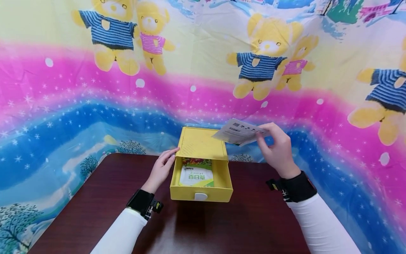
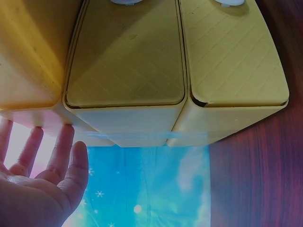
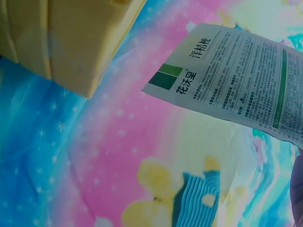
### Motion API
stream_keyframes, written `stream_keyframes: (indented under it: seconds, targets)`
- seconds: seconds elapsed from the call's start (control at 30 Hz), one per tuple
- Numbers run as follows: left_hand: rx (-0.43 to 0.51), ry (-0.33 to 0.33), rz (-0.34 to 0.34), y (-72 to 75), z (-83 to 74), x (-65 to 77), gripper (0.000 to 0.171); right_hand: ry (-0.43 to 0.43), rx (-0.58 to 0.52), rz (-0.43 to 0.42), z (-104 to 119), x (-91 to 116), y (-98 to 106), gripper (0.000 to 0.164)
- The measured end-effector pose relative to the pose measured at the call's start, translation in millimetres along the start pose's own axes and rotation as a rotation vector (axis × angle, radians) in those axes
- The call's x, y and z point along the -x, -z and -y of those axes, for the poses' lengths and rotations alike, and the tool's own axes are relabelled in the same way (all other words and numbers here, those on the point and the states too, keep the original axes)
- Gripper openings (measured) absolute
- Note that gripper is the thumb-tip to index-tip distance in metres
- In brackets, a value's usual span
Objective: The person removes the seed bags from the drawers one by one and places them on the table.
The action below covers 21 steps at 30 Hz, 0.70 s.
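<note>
A yellow drawer cabinet (image 1: 203, 141) has its top drawer (image 1: 219, 194) pulled out, with a white knob on the front. Inside that drawer lies a seed packet labelled Zinnias (image 1: 196, 177). My left hand (image 1: 161, 170) rests its fingertips against the cabinet's left side; in the left wrist view its fingers are extended (image 2: 61, 156). Above the cabinet's right edge, my right hand (image 1: 279, 150) pinches another seed packet (image 1: 238, 133) between thumb and fingers. The right wrist view shows this packet's printed white back (image 3: 236, 80) with a green block at its corner.
Two lower drawers (image 2: 128, 56) of the cabinet are closed, seen in the left wrist view. The cabinet stands on a dark reddish-brown table (image 1: 253, 218). Behind it hangs a colourful cloth (image 1: 196, 63) printed with bears and snowflakes.
</note>
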<state>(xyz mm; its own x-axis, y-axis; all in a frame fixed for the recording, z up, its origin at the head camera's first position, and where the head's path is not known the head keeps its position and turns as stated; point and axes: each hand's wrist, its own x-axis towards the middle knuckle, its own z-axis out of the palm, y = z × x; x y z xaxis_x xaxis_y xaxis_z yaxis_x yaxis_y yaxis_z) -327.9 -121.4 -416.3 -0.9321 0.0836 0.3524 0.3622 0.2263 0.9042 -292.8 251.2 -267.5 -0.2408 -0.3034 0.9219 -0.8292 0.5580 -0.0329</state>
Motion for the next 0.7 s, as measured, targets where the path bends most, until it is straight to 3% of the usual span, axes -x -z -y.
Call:
stream_keyframes:
  seconds: [0.3,0.7]
  targets:
    - [0.005,0.002,0.022,2.3,-30.4,10.8,0.041,-0.102,0.096,-0.012,-28,19,9,0.025]
    - [0.018,0.015,0.021,3.6,-38.0,14.7,0.041,-0.208,0.184,0.025,-45,44,9,0.024]
